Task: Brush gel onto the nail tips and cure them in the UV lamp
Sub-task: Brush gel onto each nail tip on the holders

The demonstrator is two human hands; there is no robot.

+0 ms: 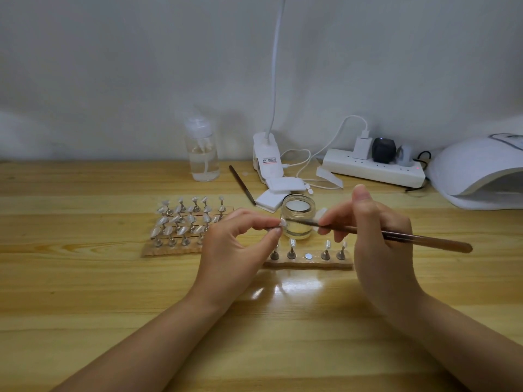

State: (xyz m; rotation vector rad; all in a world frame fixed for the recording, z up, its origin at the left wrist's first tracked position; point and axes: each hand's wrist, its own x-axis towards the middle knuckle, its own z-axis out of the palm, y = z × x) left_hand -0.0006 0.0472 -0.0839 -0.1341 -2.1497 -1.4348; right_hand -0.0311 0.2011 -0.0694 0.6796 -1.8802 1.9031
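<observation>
My left hand (pixel 237 241) pinches a small metal stand with a clear nail tip (pixel 280 224) between thumb and fingers, held above the table. My right hand (pixel 376 239) grips a brown gel brush (pixel 410 237) like a pen, its bristle end touching the nail tip. Just behind stands an open glass jar of clear gel (pixel 297 216). Below the hands lies a cork strip (pixel 308 263) with several nail tips on stands and one bare magnet spot. The white UV lamp (pixel 478 171) sits at the far right.
A larger cork board (pixel 181 222) with several nail tips on stands lies to the left. Behind are a clear pump bottle (pixel 202 149), a second brush (pixel 242 183), white pads (pixel 278 190), a clip lamp base (pixel 266 157) and a power strip (pixel 373 166) with cables.
</observation>
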